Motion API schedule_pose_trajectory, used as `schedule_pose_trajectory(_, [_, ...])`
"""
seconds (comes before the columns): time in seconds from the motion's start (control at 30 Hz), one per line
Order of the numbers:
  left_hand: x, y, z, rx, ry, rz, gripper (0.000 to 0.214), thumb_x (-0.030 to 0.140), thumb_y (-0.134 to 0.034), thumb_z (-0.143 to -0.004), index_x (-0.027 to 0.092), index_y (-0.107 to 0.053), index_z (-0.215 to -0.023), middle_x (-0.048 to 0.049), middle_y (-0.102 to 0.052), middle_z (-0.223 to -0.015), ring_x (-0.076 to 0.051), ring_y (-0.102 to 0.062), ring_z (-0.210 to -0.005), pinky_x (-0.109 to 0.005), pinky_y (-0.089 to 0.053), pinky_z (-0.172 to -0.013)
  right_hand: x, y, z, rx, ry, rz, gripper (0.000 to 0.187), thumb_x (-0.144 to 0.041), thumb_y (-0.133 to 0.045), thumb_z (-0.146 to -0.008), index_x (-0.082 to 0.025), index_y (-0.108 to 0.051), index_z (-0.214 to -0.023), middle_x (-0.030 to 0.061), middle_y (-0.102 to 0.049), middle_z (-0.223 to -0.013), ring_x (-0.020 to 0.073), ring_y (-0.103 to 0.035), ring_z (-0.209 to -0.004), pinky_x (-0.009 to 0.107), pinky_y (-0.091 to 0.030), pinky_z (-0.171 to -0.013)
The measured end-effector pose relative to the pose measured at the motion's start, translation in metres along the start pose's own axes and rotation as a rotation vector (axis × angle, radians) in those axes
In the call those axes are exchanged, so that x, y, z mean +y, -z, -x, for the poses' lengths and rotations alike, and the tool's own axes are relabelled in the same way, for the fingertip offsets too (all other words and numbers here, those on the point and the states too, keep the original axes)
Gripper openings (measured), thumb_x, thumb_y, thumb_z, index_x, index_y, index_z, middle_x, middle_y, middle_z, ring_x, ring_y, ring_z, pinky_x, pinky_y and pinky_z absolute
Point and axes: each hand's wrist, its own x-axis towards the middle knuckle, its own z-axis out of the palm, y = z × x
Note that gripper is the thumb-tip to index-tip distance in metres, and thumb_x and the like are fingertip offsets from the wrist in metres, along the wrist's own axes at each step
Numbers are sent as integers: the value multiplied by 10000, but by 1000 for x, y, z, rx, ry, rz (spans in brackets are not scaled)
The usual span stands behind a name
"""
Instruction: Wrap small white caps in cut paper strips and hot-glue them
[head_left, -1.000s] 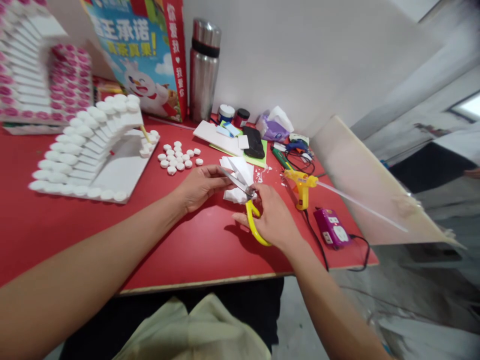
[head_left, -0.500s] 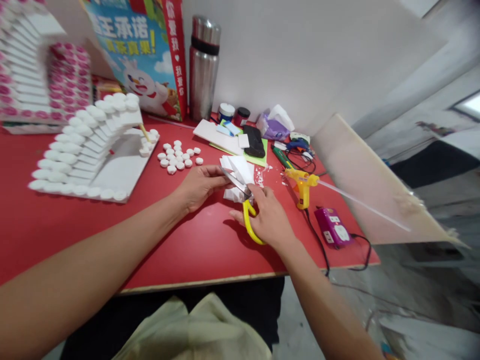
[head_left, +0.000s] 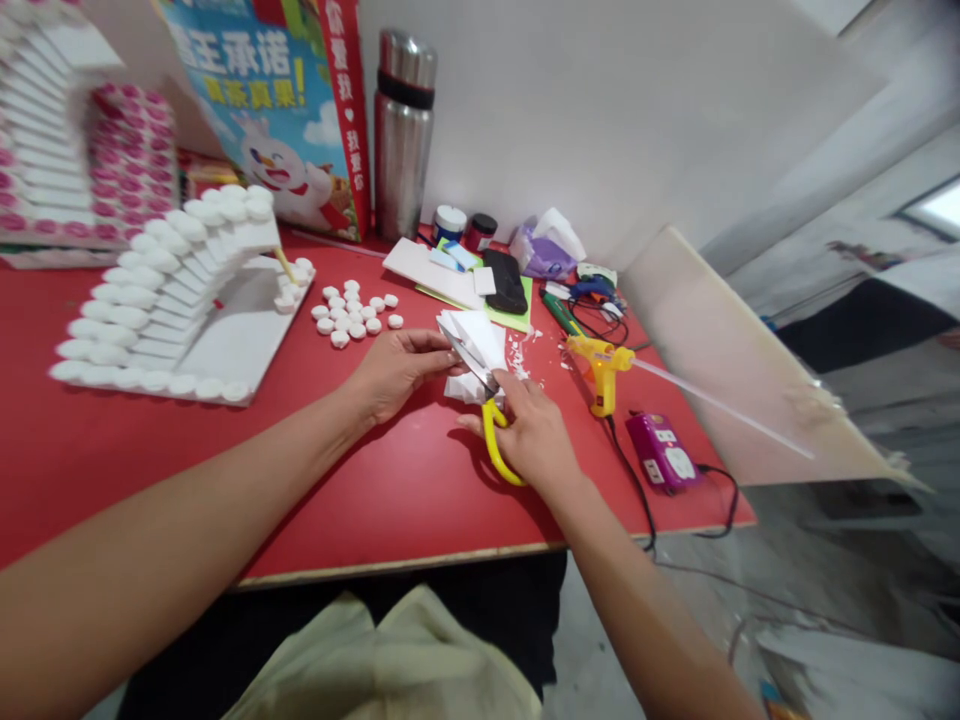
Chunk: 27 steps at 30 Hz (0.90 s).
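My right hand (head_left: 534,425) is closed around the yellow handles of a pair of scissors (head_left: 495,445), whose metal blades point up and left. The fingers of my left hand (head_left: 397,372) are pinched at the blade end, on a piece of white paper that is mostly hidden there. Beneath and behind the blades lie folded sheets of white paper (head_left: 484,335) on the red table (head_left: 352,500). Small white scraps (head_left: 517,358) are scattered just right of the sheets. Left of them sits a cluster of round white pieces (head_left: 349,318).
A white staircase model (head_left: 217,340) edged with round pieces stands at left, a pink-and-white one (head_left: 45,170) behind it. Rightward are a yellow glue gun (head_left: 602,370) with a long glue stick and a purple power adapter (head_left: 660,450). A steel flask (head_left: 405,140) stands at the back.
The view has shifted very slightly. Both hands and the scissors keep almost the same pose over the paper.
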Motion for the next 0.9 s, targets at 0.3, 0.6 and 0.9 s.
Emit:
schedule_pose_trajectory(0.3, [2, 1, -4, -32, 64, 92, 225, 72, -923, -672, 95, -793, -855, -83, -803, -867, -151, -767, -776, -264, -611, -839, 0, 15, -7, 38, -255, -305, 442, -567, -669, -936, -216, -699, -1202, 52, -728, -858, 216, -646, -706, 331, -495, -700])
schedule_pose_trajectory(0.6, [10, 5, -3, -142, 208, 241, 125, 53, -665, -892, 30, -783, -927, -86, -702, -768, -110, -661, -631, -192, -564, -612, 11, 19, -3, 94, -74, -293, 595, -550, -745, -889, -171, -600, -1324, 131, -702, -1124, 254, -660, -929, 396, -555, -818])
schedule_pose_trajectory(0.9, [7, 8, -3, -298, 195, 271, 105, 138, -815, -829, 67, -739, -821, -60, -670, -788, -93, -644, -665, -177, -585, -657, 7, 7, -2, 163, -8, -191, 592, -594, -710, -914, -173, -594, -1314, 154, -706, -1127, 296, -667, -987, 447, -563, -847])
